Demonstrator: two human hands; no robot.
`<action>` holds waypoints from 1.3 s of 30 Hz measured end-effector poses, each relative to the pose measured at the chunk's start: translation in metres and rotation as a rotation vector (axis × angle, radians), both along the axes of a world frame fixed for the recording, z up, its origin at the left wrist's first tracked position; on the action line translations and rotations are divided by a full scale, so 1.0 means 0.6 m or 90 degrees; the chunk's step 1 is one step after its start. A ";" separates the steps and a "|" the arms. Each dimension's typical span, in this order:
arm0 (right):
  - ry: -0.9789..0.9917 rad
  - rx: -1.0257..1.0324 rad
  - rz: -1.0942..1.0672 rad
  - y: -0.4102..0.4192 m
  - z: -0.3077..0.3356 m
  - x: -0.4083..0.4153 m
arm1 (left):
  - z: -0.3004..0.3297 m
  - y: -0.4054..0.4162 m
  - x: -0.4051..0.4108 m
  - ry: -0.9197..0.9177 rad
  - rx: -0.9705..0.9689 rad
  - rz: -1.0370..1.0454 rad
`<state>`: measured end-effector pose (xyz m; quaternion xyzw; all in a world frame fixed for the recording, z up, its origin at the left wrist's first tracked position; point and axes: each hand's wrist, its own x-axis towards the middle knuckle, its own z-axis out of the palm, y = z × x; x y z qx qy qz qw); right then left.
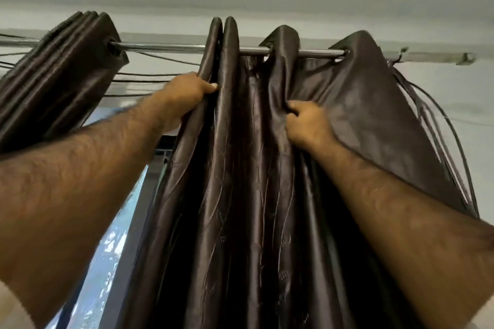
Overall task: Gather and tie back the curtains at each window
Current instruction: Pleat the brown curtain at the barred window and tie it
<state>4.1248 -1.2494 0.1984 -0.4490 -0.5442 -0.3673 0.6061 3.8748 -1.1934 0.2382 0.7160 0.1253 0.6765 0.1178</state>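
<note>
A dark brown satin curtain (240, 195) hangs by eyelets from a metal rod (165, 48) in front of me. My left hand (184, 96) grips the curtain's left-hand folds just below the rod. My right hand (307, 123) pinches a fold further right, a little lower. Both arms reach up. A second brown curtain (53, 75) is bunched in tight pleats at the rod's left end.
The window (112, 235) shows bright between the two curtains, with a dark frame. Several black cables (139, 75) run along the wall behind the rod. More cords (441, 136) hang down at the right of the curtain. The ceiling is close above.
</note>
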 end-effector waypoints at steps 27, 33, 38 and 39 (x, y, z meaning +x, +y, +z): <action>-0.197 -0.074 0.240 -0.014 0.069 0.011 | 0.021 -0.026 0.060 -0.061 0.016 -0.132; 0.063 0.250 0.258 -0.011 0.087 0.043 | 0.026 -0.007 0.022 -0.043 0.023 -0.093; -0.003 0.103 0.439 0.014 0.109 0.037 | 0.046 0.008 0.012 -0.119 0.025 -0.142; -0.024 0.083 0.462 0.018 0.120 0.030 | 0.052 0.010 0.014 -0.113 0.021 -0.158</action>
